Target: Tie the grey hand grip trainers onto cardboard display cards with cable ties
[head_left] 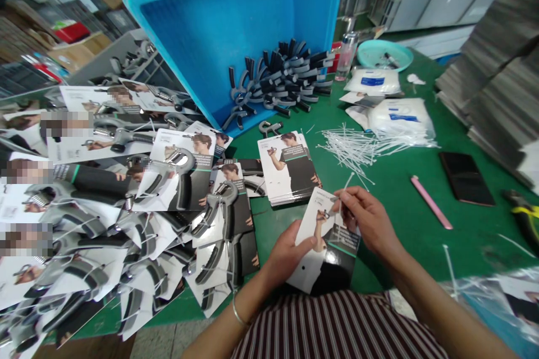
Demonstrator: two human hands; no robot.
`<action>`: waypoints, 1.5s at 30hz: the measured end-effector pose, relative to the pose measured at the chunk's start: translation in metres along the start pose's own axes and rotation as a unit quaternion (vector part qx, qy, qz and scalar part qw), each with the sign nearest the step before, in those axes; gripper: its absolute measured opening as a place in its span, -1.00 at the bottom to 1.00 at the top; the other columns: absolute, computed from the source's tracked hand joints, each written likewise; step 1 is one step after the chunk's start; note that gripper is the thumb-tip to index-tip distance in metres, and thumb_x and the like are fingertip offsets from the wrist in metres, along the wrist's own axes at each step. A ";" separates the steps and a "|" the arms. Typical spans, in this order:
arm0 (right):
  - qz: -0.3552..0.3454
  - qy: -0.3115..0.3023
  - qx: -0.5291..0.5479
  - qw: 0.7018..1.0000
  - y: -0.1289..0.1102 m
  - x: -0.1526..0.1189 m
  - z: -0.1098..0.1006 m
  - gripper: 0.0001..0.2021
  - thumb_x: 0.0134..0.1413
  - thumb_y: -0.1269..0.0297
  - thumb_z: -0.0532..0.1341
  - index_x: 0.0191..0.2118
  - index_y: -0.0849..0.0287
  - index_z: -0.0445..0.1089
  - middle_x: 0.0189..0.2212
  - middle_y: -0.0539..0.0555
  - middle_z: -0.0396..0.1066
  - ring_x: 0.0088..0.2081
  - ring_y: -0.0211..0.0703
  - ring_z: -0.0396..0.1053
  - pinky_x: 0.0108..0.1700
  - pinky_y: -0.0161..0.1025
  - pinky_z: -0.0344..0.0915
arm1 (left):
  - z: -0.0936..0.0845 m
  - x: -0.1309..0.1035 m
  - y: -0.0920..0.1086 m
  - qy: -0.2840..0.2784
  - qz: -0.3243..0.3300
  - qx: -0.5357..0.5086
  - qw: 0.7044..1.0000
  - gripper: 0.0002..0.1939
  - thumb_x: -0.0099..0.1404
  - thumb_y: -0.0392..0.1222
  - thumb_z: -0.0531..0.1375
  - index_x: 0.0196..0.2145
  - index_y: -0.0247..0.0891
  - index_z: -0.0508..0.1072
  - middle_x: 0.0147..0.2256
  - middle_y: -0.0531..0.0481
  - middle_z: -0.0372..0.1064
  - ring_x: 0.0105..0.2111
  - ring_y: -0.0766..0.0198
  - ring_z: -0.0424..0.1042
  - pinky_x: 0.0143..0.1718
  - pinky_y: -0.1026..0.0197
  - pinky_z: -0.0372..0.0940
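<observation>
My left hand (288,252) grips a printed backing card (326,261) by its left edge, thumb on the front. At the card's upper right corner, the fingers of my right hand (364,216) pinch a thin white cable tie (349,181); the lower part of the tie is partly hidden by the fingers. Just beyond lies a stack of the same cards (286,171). A heap of loose white cable ties (347,148) is spread past my right hand. To the left, many cards carry grey-and-black spring hand grips (225,202) tied on, piled over one another.
A blue crate (202,28) lies tipped on its side, with loose hand grips (286,76) spilling at its mouth. On the right are bags of cable ties (400,115), a pink strip-like tool (430,202), a phone (466,178), pliers (524,216) and stacked grey cardboard (497,73).
</observation>
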State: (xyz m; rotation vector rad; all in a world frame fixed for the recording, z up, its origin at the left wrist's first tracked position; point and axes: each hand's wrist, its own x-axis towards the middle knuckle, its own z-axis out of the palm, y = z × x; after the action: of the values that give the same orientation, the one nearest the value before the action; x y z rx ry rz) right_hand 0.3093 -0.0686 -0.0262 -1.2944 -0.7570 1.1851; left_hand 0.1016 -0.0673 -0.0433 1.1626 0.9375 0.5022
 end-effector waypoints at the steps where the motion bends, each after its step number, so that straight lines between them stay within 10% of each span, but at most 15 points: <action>1: 0.002 0.013 0.019 1.000 0.001 0.004 -0.003 -0.81 0.13 0.10 0.29 -0.24 0.10 0.46 -0.48 -0.01 0.46 -0.55 -0.30 0.30 -0.55 -0.37 0.20 | 0.000 0.002 -0.001 0.001 -0.007 -0.007 1.000 -0.55 0.30 -0.12 0.19 0.12 -0.23 0.32 -0.02 -0.08 0.45 -0.09 0.10 0.42 -0.05 0.13 0.26; 12: 0.034 0.069 0.136 0.988 0.017 0.015 -0.031 -0.86 0.08 0.19 0.33 -0.28 0.12 0.48 -0.51 -0.04 0.40 -0.43 -0.27 0.36 -0.22 -0.30 0.36 | -0.001 -0.004 0.001 0.000 -0.049 0.012 0.999 -0.63 0.28 -0.03 0.19 -0.01 -0.24 0.41 -0.22 0.00 0.47 -0.31 0.24 0.38 -0.26 0.26 0.25; 45: 0.062 0.085 0.120 0.987 0.021 0.013 -0.027 -0.83 0.05 0.20 0.35 -0.29 0.18 0.48 -0.52 -0.02 0.46 -0.47 -0.33 0.38 -0.36 -0.41 0.33 | 0.002 -0.010 0.000 0.011 -0.049 -0.006 0.999 -0.64 0.27 -0.04 0.20 -0.05 -0.30 0.45 -0.36 0.05 0.42 -0.45 0.32 0.28 -0.43 0.33 0.14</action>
State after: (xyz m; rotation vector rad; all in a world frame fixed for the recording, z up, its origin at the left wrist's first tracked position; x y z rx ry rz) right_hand 0.3333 -0.0673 -0.0540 -1.2356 -0.4019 1.2065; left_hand 0.0980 -0.0759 -0.0400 1.0973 1.0037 0.4409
